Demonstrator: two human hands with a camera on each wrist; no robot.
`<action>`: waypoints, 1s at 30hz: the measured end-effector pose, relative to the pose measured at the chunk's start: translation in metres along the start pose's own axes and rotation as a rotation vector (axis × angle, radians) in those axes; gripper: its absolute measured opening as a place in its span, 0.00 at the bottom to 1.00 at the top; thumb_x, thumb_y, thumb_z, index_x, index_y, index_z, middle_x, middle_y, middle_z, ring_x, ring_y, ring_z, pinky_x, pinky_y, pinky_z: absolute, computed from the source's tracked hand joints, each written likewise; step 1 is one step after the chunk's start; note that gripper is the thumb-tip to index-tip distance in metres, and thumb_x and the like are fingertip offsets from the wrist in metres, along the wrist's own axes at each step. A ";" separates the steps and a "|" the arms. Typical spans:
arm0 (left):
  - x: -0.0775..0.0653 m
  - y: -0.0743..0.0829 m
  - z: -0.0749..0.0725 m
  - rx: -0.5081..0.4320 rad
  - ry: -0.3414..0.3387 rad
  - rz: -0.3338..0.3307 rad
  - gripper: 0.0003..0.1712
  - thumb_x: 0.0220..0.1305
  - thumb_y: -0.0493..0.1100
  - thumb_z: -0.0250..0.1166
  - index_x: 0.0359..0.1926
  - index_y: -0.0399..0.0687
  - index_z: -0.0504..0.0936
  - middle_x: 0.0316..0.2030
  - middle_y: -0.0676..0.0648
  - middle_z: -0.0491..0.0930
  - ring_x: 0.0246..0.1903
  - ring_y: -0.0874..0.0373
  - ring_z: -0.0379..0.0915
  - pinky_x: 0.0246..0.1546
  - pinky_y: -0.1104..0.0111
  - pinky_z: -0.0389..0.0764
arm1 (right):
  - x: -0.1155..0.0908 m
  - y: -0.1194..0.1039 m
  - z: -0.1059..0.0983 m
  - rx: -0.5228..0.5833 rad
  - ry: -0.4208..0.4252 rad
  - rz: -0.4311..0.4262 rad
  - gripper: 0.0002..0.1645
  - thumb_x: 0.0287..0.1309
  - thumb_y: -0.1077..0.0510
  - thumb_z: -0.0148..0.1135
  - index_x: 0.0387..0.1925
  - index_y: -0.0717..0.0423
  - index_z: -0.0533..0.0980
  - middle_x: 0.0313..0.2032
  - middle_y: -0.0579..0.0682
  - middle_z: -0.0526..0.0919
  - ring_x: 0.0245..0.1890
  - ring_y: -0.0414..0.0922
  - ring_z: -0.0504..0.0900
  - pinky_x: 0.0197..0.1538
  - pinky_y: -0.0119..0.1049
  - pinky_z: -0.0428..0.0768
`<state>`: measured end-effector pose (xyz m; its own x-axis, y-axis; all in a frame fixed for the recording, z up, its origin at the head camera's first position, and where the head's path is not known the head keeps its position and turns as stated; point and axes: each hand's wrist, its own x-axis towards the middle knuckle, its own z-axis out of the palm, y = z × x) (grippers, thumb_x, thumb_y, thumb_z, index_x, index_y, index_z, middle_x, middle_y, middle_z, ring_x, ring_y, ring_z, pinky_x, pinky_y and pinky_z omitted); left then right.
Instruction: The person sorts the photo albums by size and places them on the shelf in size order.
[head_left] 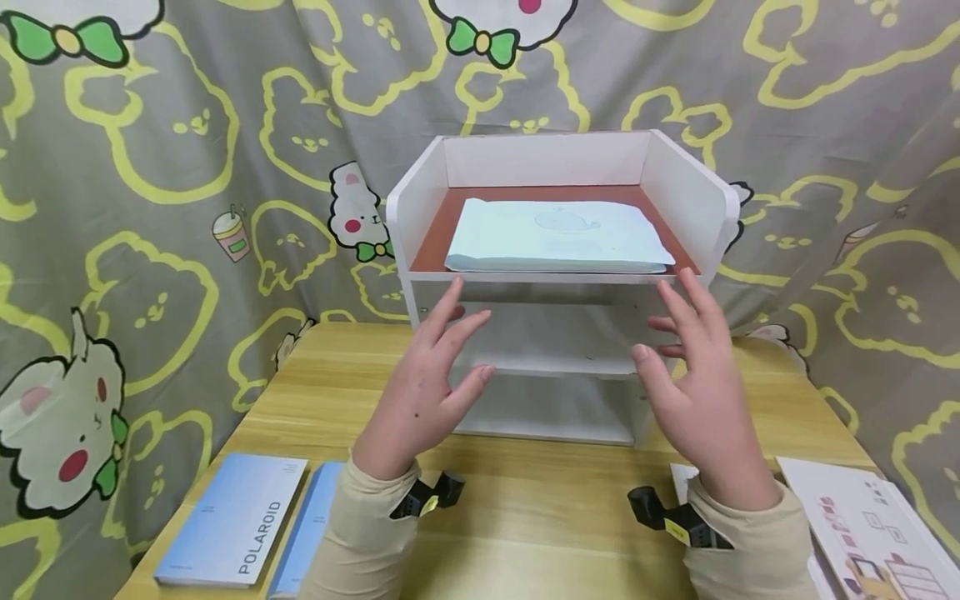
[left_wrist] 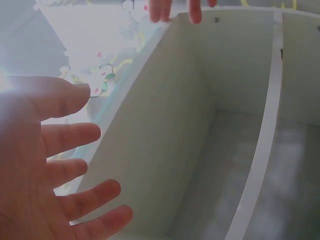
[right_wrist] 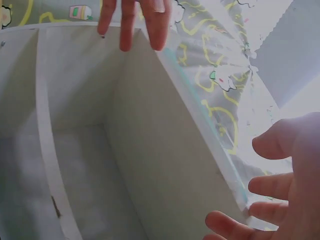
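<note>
Shelf unit [left_wrist: 145, 135]: cut off in left wrist view. Second blue book [head_left: 306, 521]: partly hidden by left sleeve [head_left: 367, 533]. Illustrated book [head_left: 862, 521]: cut off, head view. POLAROID book [head_left: 225, 521]: smallest print illegible.

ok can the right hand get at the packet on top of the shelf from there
Probably yes: the right hand looks empty, its fingertips show near the front right corner of the packet in the head view, and the top of the shelf is open at the front.
</note>
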<state>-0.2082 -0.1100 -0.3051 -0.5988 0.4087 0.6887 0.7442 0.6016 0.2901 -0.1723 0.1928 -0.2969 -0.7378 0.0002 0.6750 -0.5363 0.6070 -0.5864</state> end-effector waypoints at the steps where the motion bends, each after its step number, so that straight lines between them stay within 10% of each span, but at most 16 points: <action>1: -0.001 0.000 0.000 -0.003 -0.002 0.000 0.32 0.68 0.47 0.65 0.71 0.48 0.72 0.80 0.51 0.45 0.68 0.50 0.65 0.62 0.49 0.73 | -0.001 0.000 -0.001 0.011 0.005 0.003 0.42 0.65 0.66 0.61 0.77 0.44 0.61 0.78 0.41 0.51 0.58 0.49 0.76 0.54 0.18 0.70; 9: -0.002 0.002 0.001 -0.050 -0.019 -0.009 0.32 0.70 0.48 0.64 0.72 0.50 0.70 0.79 0.51 0.50 0.70 0.52 0.63 0.64 0.52 0.71 | -0.004 -0.001 -0.005 0.022 0.019 -0.014 0.36 0.64 0.67 0.61 0.73 0.49 0.68 0.72 0.44 0.63 0.58 0.39 0.76 0.54 0.19 0.72; 25: -0.002 0.004 0.010 -0.080 -0.168 -0.108 0.32 0.70 0.50 0.64 0.72 0.51 0.70 0.74 0.51 0.61 0.72 0.54 0.58 0.66 0.50 0.68 | -0.018 0.042 -0.022 -0.122 -0.302 0.064 0.28 0.70 0.57 0.61 0.70 0.54 0.70 0.62 0.52 0.74 0.57 0.50 0.75 0.51 0.31 0.73; 30: -0.011 0.002 0.014 -0.090 -0.235 -0.108 0.32 0.70 0.50 0.64 0.72 0.51 0.70 0.72 0.48 0.65 0.70 0.51 0.62 0.66 0.50 0.68 | -0.027 0.052 -0.040 -0.218 -0.388 0.086 0.29 0.72 0.52 0.61 0.70 0.53 0.70 0.61 0.53 0.76 0.57 0.53 0.75 0.50 0.49 0.76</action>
<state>-0.2038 -0.1038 -0.3214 -0.7204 0.4998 0.4809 0.6895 0.5911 0.4186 -0.1636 0.2560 -0.3277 -0.8973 -0.2151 0.3855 -0.3983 0.7709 -0.4970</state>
